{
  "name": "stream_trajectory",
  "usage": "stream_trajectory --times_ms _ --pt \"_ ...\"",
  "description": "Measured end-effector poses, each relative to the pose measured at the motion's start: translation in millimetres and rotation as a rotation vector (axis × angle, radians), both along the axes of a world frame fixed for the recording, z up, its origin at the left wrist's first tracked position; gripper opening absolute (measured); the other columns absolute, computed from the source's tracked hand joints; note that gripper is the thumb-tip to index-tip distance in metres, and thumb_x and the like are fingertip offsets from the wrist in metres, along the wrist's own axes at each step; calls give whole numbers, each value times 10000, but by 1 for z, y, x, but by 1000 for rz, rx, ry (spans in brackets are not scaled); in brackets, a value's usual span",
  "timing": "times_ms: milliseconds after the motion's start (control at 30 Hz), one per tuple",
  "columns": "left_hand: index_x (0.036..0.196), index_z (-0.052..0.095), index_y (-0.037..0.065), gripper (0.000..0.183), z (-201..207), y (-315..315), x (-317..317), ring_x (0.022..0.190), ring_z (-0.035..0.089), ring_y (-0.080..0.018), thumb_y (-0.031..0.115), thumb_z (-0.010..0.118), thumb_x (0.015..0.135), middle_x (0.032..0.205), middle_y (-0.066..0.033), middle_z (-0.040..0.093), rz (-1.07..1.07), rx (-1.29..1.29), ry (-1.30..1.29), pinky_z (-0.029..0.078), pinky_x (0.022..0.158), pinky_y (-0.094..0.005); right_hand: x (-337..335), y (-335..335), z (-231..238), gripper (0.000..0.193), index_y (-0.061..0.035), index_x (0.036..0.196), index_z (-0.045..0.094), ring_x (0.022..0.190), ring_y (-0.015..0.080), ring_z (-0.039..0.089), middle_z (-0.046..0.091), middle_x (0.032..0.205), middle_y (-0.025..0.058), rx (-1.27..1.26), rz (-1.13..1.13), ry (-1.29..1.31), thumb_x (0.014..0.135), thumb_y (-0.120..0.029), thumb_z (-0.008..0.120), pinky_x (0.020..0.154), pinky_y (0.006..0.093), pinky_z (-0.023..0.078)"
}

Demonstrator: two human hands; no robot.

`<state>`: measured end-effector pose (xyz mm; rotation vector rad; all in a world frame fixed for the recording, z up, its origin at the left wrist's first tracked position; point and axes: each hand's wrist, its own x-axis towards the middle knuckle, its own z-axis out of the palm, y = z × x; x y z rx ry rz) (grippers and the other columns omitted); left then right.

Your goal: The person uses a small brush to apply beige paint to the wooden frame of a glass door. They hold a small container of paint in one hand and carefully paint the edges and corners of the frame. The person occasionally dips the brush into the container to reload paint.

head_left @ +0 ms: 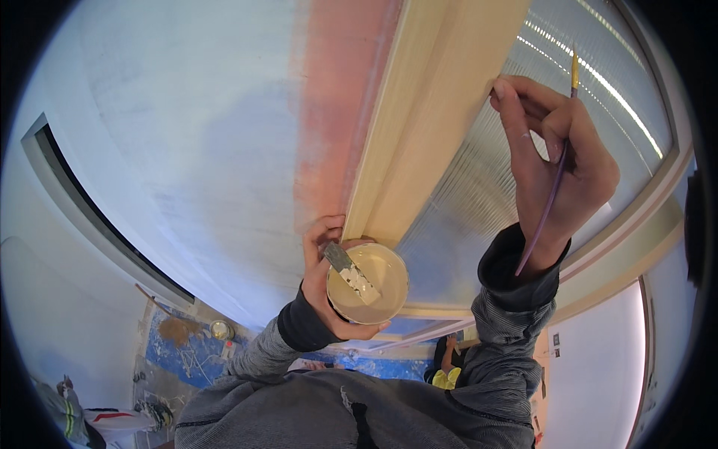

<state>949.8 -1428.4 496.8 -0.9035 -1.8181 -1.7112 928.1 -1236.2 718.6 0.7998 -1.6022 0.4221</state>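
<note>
My left hand (318,288) is closed round a round paint can (406,278) of cream paint, its top facing up. A flat, paint-smeared stick (345,268), dark at one end, leans over the can's rim, its pale end over the paint. My left fingertips are close to the lower part of a cream-coloured wooden frame (426,112). Up at the right, my right hand (572,161) holds a thin paintbrush (552,196) with a purple handle, its gold ferrule pointing up. Thumb and forefinger of that hand pinch together at the frame's right edge; whether anything small is between them cannot be seen.
Left of the frame runs a salmon-pink strip (340,97) on a pale wall (179,112). Ribbed glazing (471,194) fills the right side. Below are a blue-covered floor (168,348), another can (221,329), and other people's legs and clothing (447,376).
</note>
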Motion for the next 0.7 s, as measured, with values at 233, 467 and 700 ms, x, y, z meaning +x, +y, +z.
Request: stream_trajectory --times_ms 233,467,700 --pt "1192 633 -41 846 2 -1 0 1291 385 -346 371 896 502 1390 -237 323 41 -27 41 339 1072 -451 1 -2 -7 478 -50 658 328 786 218 754 746 859 208 -11 -37 25 838 87 750 704 262 610" --pt "1186 643 -24 838 2 1 -1 1306 366 -360 370 898 492 1380 -245 340 34 -25 35 330 1069 -450 -3 -4 2 480 -59 651 335 767 210 754 746 837 209 -15 -52 99 838 86 752 671 246 587" --pt "1177 644 -40 846 1 0 -1 1308 369 -356 375 901 486 1386 -241 335 53 -55 48 333 1070 -450 1 -4 -5 461 -49 652 353 779 216 757 747 856 210 2 -77 98 835 89 752 680 251 603"
